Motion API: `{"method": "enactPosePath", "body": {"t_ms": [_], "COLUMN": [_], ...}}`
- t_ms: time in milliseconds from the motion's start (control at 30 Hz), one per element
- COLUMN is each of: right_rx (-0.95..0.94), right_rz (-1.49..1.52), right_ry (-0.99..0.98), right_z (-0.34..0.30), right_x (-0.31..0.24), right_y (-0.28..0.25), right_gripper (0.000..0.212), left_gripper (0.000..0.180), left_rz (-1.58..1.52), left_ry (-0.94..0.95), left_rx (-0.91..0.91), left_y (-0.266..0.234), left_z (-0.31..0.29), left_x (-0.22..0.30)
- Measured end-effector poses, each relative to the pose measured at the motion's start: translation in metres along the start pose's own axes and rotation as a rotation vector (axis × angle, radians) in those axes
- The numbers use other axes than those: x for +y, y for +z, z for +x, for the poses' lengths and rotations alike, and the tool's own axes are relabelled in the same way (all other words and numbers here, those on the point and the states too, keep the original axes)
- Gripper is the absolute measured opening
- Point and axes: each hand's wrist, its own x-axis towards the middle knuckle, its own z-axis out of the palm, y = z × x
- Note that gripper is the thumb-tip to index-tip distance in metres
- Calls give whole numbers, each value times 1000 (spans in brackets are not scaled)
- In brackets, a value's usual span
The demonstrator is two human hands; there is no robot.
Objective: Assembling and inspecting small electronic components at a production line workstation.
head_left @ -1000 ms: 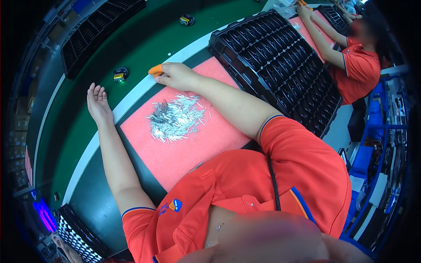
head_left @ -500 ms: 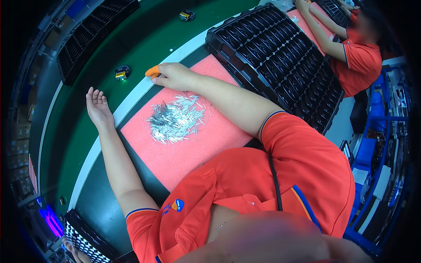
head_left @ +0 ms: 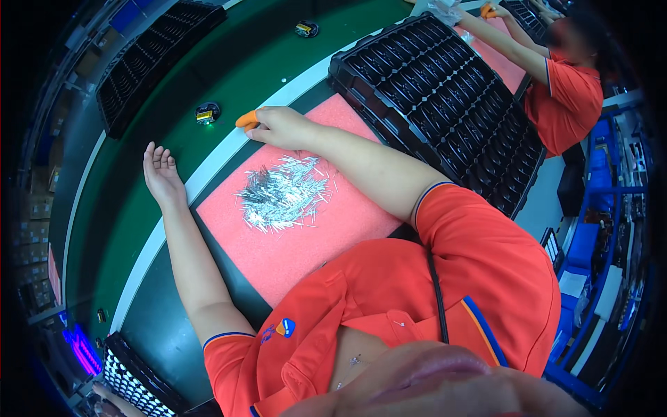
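My left hand [head_left: 163, 175] rests palm up over the edge of the green conveyor belt, fingers apart and slightly curled, nothing in it. My right hand [head_left: 283, 128] is at the far edge of a pink foam mat [head_left: 267, 267], by the belt's pale rail. An orange finger cot [head_left: 246, 121] covers a fingertip of that hand. Its fingers are bent close to the thumb, and whatever they may hold is hidden. On the mat lies a loose pile of thin silvery pins [head_left: 281, 196]. A small round device with a yellow part [head_left: 207, 112] sits on the belt between both hands.
A stack of black compartment trays [head_left: 445, 90] stands right of the mat. Across the green belt [head_left: 153, 118] leans another black tray [head_left: 156, 59]. A second device [head_left: 306, 28] sits farther along the belt. A co-worker in red [head_left: 566, 104] works at the upper right.
The devices on the belt have moved slightly to the right. My hands have kept nearly the same pose. The co-worker's arms have shifted.
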Motion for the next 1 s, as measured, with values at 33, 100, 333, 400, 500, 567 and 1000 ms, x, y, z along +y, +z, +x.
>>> {"method": "enactPosePath", "body": {"t_ms": [33,100,333,400,500,567,1000], "right_rx": [7,0,52,83,121,159,539], "right_rz": [16,-7,-53,176,335,262,-943], "right_ry": [-3,18,109,99,112,120,308], "right_z": [0,0,3,8,16,22,-157], "right_x": [0,-3,-5,4,-2,-4,163], "right_y": [0,0,4,5,-15,-49,-335], "right_gripper": [36,36,36,34,28,31,34], "left_gripper": [34,32,32,32,31,31,34], "left_rz": [1,4,24,14,17,22,134], "left_ry": [1,24,16,28,32,24,44], "left_rx": [-1,3,-17,-18,-10,-3,-29], "left_y": [1,2,2,6,0,0,3], "left_z": [-1,-2,-4,-4,-5,-6,-6], "left_x": [-1,0,3,3,2,1,2]}}
